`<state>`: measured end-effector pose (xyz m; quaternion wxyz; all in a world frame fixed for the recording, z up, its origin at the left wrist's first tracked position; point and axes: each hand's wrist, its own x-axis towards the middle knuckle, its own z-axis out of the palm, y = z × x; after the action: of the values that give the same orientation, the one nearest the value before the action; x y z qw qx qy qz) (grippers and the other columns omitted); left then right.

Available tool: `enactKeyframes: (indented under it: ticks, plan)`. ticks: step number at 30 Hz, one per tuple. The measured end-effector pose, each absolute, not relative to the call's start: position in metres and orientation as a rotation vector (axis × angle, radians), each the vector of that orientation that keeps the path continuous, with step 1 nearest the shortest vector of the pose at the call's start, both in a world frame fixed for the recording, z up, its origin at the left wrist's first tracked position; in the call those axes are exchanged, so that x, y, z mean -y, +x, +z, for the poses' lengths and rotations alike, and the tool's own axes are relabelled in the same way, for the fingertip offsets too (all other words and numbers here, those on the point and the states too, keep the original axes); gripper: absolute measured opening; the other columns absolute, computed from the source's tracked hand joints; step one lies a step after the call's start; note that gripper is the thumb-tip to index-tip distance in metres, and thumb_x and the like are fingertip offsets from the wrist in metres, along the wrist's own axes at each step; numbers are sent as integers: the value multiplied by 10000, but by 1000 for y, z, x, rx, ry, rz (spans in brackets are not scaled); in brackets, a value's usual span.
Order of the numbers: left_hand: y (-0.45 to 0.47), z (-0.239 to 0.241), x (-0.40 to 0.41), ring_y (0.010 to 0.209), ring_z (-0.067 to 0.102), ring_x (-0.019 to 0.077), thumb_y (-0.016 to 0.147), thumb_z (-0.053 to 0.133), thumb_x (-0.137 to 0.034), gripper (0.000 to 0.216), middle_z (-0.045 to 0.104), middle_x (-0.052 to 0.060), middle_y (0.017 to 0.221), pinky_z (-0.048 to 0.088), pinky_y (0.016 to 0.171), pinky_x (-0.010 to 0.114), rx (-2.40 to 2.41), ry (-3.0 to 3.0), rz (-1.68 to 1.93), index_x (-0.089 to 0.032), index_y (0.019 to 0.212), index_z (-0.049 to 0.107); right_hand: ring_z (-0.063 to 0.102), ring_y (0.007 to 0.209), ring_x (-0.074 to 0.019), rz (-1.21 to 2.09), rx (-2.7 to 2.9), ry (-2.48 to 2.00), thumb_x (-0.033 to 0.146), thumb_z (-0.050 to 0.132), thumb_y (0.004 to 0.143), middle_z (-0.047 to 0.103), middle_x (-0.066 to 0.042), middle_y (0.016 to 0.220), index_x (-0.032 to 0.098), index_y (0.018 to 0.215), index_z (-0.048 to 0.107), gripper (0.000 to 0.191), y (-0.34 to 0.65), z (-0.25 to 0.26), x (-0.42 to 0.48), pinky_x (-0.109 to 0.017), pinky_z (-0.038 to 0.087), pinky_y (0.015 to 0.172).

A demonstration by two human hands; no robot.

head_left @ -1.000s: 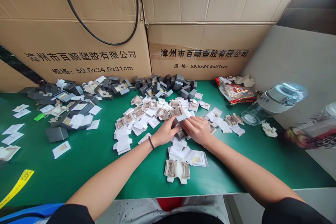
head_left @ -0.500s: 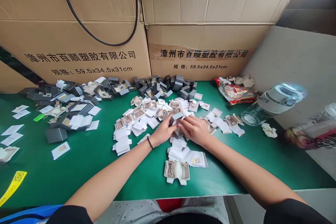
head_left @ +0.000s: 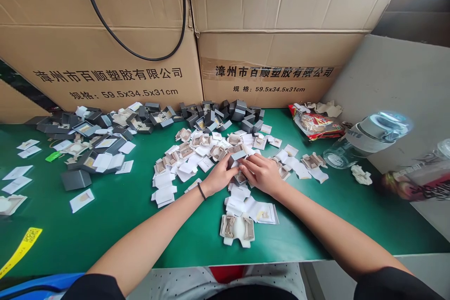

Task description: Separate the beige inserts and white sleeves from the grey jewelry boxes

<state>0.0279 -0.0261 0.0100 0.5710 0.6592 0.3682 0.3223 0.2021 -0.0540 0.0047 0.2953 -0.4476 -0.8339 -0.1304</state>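
Observation:
A small grey box (head_left: 237,155) is held between my two hands above the middle of the green table. My left hand (head_left: 221,176) grips its left side, with the fingers closed around it. From the right, my right hand (head_left: 259,171) has its fingers curled over the box, hiding much of it. Under and around the hands lies a heap of white folded cards (head_left: 188,166) and beige insert pieces (head_left: 185,150). An unfolded cream insert (head_left: 237,230) rests on the table closer to me.
Dark grey boxes (head_left: 75,179) are piled at the back and left. Cartons (head_left: 267,51) form a wall behind. On the right stand a red snack packet (head_left: 316,124), a tilted-looking clear bottle (head_left: 365,138) and crumpled tissue (head_left: 361,175). A yellow strip (head_left: 21,251) lies front left.
Both hands stay on the grey box with hardly any movement. The yellow strip at front left has shifted slightly to the right.

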Motion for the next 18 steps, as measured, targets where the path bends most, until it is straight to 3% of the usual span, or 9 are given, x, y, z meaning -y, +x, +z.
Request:
enactKeyframes:
  ticks: [3,7,11,15,18]
  plan:
    - [27,8,26,824,556,189,802,508,-271,323,587,48,938,483,715,311,-886,1503,728,-185,1113,507,540,722,-131,-307,2227,-1235,274,429,919,623,-47,770,176,1028,640,256,201,5,54,-238,348,552]
    - [28,7,26,904,560,204,775,538,-231,324,608,57,991,477,745,306,-833,1390,774,-180,1095,534,529,674,-124,-271,2162,-1142,229,437,906,608,-45,727,147,979,643,234,203,8,55,-234,373,564]
    - [29,11,24,873,594,215,741,578,-233,367,646,71,989,489,682,298,-798,1062,816,-175,1103,556,509,631,-122,-237,2199,-825,236,453,888,606,-45,713,134,963,639,225,203,15,62,-242,390,559]
    - [27,13,19,862,624,210,723,578,-194,250,672,78,927,505,741,309,-717,808,931,-131,961,622,552,820,-162,-23,2452,-633,382,447,890,639,-88,919,156,1042,625,325,194,21,72,-283,448,701]
    - [26,13,16,834,645,202,727,548,-153,201,679,72,891,519,748,319,-695,678,1008,-126,908,632,517,1036,-208,114,2627,-692,424,453,890,612,-95,1124,188,1107,607,356,189,20,72,-361,420,869]
